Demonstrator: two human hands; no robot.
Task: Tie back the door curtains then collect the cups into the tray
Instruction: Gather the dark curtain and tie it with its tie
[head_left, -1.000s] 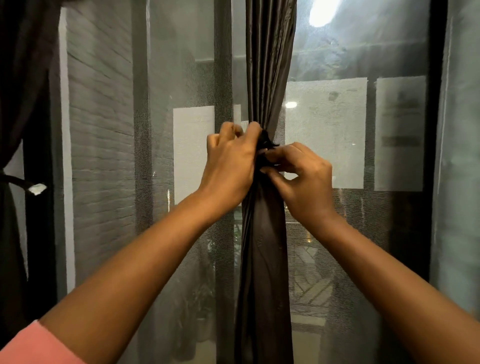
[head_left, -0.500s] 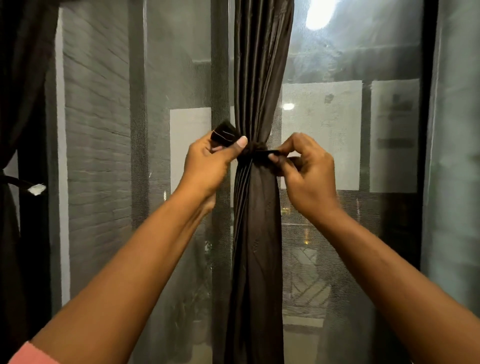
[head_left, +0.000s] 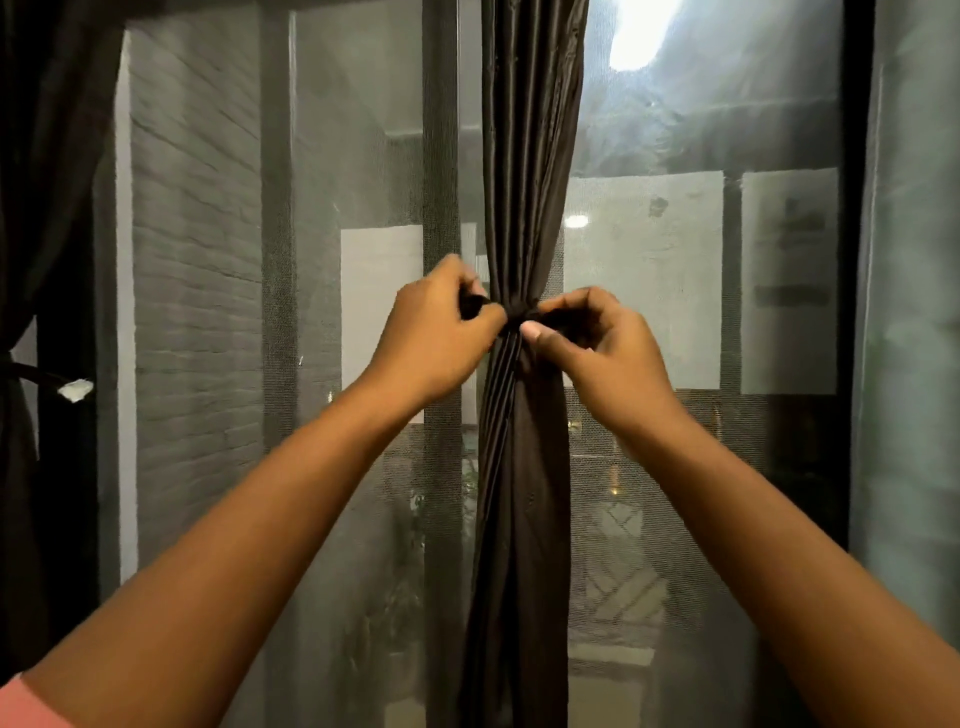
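The curtain hangs as one gathered bundle in the middle of the view, in front of the mesh door. Its long axis is vertical, and it is pulled narrow at the height of the hands. There a dark tie goes around it across this axis, so the tie lies horizontal, from one hand to the other.

The left hand is just to the left of the bundle and pinches one end of the tie between thumb and curled fingers. The right hand is just to the right, and its thumb and fingers pinch the other end close to the knot. Both hands are at nearly the same height and both touch the tie; neither is clearly nearer. I think the next move is a pull outward along the tie, left and right, to tighten the knot, and it depends on the bundle staying between the hands.

At the far left another curtain appears to be already held back by a band.

No cups and no tray are in view, so this second part of the task is not yet begun.
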